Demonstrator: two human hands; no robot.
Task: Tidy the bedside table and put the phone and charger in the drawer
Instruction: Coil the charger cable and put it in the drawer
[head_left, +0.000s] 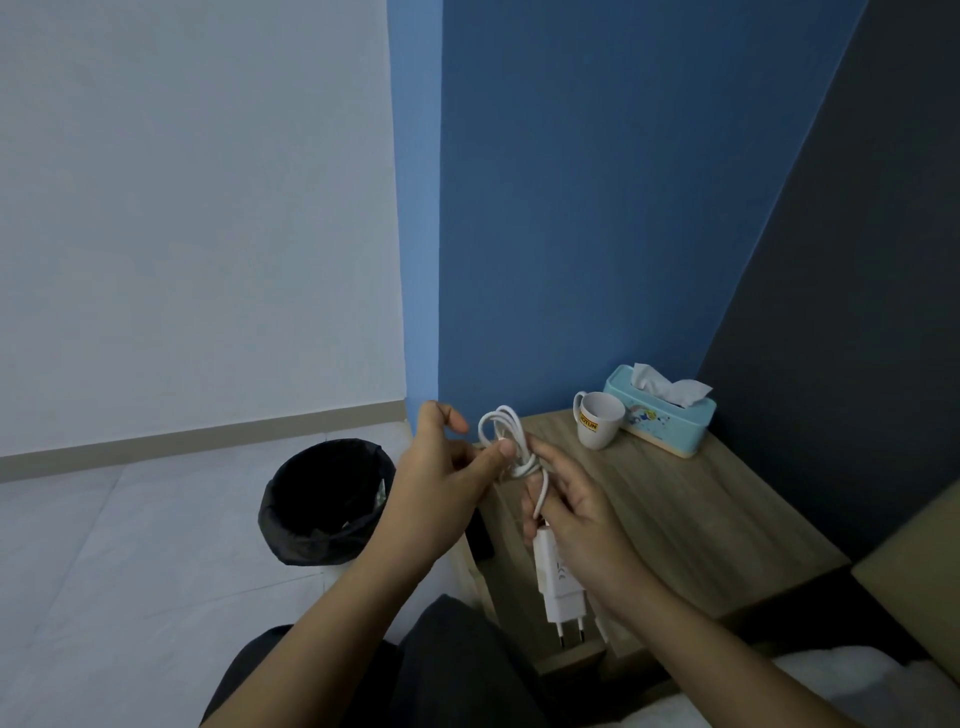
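I hold a white charger (555, 582) in front of the wooden bedside table (691, 519). Its plug block hangs prongs down from my right hand (576, 514), which grips the cable just above it. The white cable (501, 423) is coiled in loops, and my left hand (441, 467) pinches the coil between thumb and fingers. A dark object (479, 535), possibly the phone, shows at the table's left edge behind my left wrist, mostly hidden. No drawer is visible.
A white mug (597, 423) and a light blue tissue box (660, 410) stand at the back of the table against the blue wall. A black lined bin (322, 499) sits on the tiled floor to the left. My dark-trousered knees are below.
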